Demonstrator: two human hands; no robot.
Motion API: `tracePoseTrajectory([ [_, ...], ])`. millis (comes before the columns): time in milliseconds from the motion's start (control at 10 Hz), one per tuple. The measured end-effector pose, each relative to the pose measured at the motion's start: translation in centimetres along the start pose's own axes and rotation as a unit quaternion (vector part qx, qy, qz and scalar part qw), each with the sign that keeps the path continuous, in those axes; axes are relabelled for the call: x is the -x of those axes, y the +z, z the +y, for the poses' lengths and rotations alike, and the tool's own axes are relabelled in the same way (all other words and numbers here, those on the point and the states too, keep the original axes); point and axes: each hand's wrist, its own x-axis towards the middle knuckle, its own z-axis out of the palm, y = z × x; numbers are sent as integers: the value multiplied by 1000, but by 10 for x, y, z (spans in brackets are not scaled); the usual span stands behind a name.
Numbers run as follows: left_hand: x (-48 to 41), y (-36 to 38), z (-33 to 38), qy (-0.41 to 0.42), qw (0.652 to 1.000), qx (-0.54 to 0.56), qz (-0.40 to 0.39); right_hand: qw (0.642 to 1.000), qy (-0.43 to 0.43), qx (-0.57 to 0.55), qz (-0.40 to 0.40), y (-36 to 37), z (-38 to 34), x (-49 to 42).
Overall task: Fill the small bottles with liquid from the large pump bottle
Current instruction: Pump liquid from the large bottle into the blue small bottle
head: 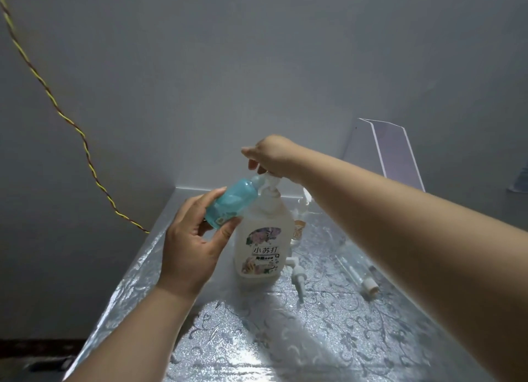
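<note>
The small bottle is translucent turquoise. The large pump bottle is milky white, and its label carries pale pink and grey flowers with dark characters. The bench is glittering silver with a scrolling flower-and-vine pattern. At far left, a cord twists yellow with dark red against the pale grey wall.

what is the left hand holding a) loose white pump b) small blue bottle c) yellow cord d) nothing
b: the left hand grips the small blue bottle, tilted with its mouth at the nozzle of the large pump bottle.
</note>
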Motion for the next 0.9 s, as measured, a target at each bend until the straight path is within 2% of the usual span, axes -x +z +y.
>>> tracePoseTrajectory([
  [200, -1, 1, 0, 2, 1000, -5, -3, 998, 36, -28, -39, 8, -2, 6],
  [400, -2, 1, 1, -2, 1000, -11, -10, 996, 54, -56, -44, 16, 3, 0],
  [700, 0, -2, 2, -4, 1000, -3, 0, 1000, -1, 7, -30, 0, -5, 9],
  [800, -1, -1, 3, -4, 1000, -3, -2, 999, 23, 15, -47, 6, -4, 8],
  [900, -1, 0, 1, 2, 1000, -16, -9, 997, 48, -42, -48, 16, 3, -3],
])
